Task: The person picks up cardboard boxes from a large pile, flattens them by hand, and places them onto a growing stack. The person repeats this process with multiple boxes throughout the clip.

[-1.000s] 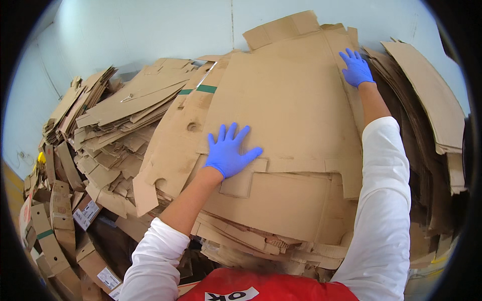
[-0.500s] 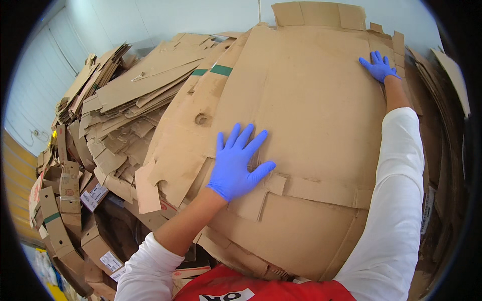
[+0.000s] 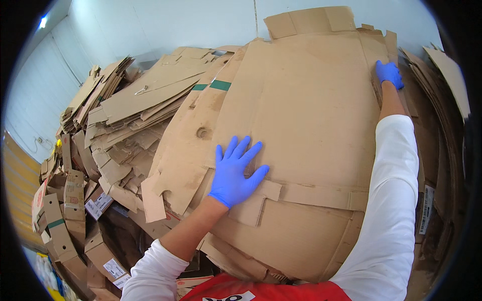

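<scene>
A large flattened cardboard sheet (image 3: 311,110) lies on top of a stack in front of me, with narrow flaps at its far end and a creased strip across its near part. My left hand (image 3: 235,173), in a blue glove, rests flat on the sheet near its left side, fingers spread. At the far right edge my right hand (image 3: 389,75), gloved in blue too, has its fingers curled around the cardboard's border; the fingertips are hidden. Beside the sheet on the left lies cardboard with a green stripe (image 3: 220,85) and a round hole.
Layered flat cardboard (image 3: 150,95) is heaped at the left, with folded boxes (image 3: 104,251) lower down. More cardboard sheets (image 3: 437,95) stand on edge at the right. A pale wall (image 3: 201,22) runs behind the stack. Yellow slatted panelling (image 3: 20,185) shows at far left.
My right hand has gone from lying spread on the sheet's far right to curling around its edge. My left hand stays flat on the cardboard. The view has shifted slightly.
</scene>
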{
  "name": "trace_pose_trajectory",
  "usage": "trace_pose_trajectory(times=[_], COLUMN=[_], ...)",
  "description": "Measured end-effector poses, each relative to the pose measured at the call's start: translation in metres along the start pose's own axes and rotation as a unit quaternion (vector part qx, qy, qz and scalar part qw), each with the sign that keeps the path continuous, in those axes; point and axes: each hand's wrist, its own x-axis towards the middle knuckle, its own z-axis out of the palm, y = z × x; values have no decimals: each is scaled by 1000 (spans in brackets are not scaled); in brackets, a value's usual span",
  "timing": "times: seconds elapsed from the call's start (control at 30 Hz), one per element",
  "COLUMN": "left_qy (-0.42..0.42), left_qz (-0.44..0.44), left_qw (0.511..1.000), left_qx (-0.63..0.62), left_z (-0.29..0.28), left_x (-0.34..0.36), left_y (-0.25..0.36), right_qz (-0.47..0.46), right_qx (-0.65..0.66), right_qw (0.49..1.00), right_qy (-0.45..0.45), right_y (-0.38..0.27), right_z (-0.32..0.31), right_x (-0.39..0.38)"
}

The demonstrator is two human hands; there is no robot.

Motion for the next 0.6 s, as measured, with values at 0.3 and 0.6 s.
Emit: trace_pose_trajectory(times=[0.3,0.6], left_qy=[18,-21], left_qz=[-1,-34], left_qw=[1000,999], left_qx=[16,15], left_z=[5,0], left_x=[-6,-3], left_y=[5,8], right_qz=[-185,-318], right_qx=[184,145], right_qw=[965,859], right_qy=[-14,-375], right_y=[-18,-85], right_z=[-64,-248], right_x=[35,-36])
